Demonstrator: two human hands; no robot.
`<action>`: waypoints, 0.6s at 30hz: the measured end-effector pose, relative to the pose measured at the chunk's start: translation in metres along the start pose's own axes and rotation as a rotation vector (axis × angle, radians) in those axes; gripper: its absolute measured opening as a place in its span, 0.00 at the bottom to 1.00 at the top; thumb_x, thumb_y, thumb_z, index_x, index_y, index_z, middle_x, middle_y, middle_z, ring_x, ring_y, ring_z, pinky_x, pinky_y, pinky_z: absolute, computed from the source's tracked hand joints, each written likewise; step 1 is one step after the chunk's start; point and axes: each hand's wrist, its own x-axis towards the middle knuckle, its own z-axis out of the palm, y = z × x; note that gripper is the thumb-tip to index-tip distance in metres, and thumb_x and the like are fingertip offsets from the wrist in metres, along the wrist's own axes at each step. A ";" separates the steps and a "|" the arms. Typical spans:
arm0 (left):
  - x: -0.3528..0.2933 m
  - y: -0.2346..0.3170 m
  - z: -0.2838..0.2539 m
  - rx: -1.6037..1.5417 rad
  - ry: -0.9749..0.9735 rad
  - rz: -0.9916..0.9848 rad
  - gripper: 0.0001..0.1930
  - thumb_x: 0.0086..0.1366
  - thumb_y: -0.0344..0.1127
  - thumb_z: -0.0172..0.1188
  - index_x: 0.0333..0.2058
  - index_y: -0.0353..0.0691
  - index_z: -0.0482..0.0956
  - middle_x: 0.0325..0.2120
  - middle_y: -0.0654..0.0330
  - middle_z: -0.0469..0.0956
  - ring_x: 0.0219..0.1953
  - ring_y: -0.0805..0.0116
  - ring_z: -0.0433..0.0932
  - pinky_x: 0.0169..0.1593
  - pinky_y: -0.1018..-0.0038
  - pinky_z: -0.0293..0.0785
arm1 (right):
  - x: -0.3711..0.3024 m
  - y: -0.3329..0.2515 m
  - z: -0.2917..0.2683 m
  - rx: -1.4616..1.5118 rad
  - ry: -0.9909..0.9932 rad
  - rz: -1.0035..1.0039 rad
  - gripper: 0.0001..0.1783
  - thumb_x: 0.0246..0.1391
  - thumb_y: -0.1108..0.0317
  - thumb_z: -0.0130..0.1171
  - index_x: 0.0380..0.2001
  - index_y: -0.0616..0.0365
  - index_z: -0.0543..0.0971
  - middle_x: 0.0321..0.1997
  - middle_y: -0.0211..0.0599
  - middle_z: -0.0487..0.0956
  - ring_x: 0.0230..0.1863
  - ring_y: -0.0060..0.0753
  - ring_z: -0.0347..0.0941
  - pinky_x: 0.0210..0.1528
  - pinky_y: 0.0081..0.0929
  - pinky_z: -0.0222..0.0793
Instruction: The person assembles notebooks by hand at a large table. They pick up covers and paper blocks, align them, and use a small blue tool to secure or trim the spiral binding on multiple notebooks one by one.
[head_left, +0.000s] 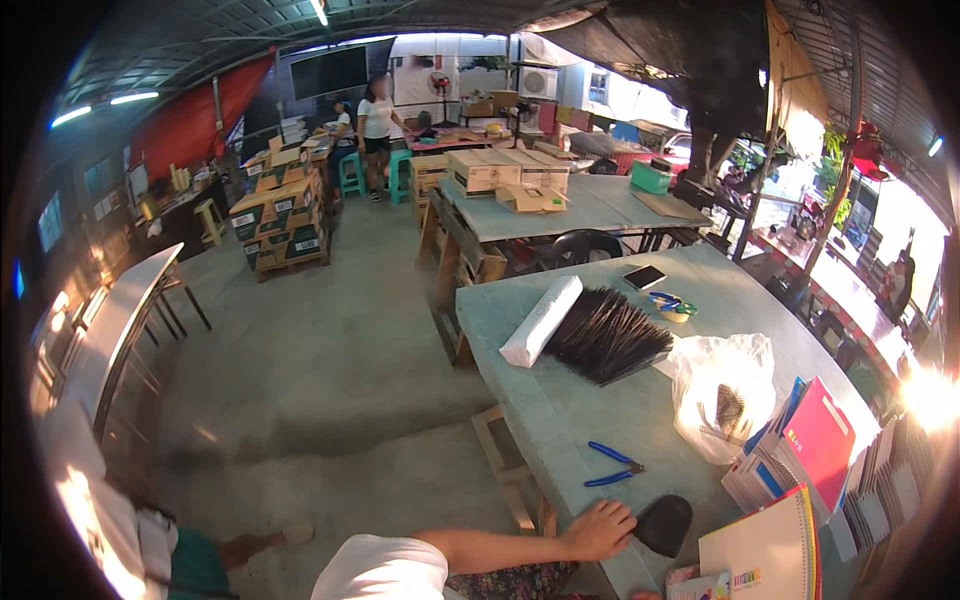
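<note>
My left hand (600,530) rests at the table's near left edge, fingers lying loosely on the surface. Its fingertips come up against a dark, rounded, flat object (664,525) whose kind I cannot make out. Just beyond lie blue-handled pliers (615,466), handles spread. A sliver of what seems to be my right hand (645,596) shows at the lower edge; its fingers are hidden. Beside it are a spiral notebook (760,550) with a cream page facing up and small printed booklets (700,583). Behind them stand pink and blue notebooks (820,440).
On the grey-green table (560,430) lie a white wrapped roll (541,320), a bundle of thin black coils (610,335), a phone (645,276), more pliers (672,304) and a plastic bag (700,400). Cardboard boxes (485,172) sit farther back. Two people (378,120) are in the background.
</note>
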 end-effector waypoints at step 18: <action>-0.004 -0.037 0.007 -0.399 -0.216 0.277 0.09 0.50 0.31 0.59 0.33 0.40 0.75 0.32 0.56 0.71 0.38 0.55 0.69 0.42 0.63 0.64 | 0.011 -0.037 0.005 -0.402 0.390 0.223 0.08 0.31 0.79 0.50 0.17 0.55 0.76 0.18 0.38 0.74 0.21 0.42 0.70 0.26 0.34 0.65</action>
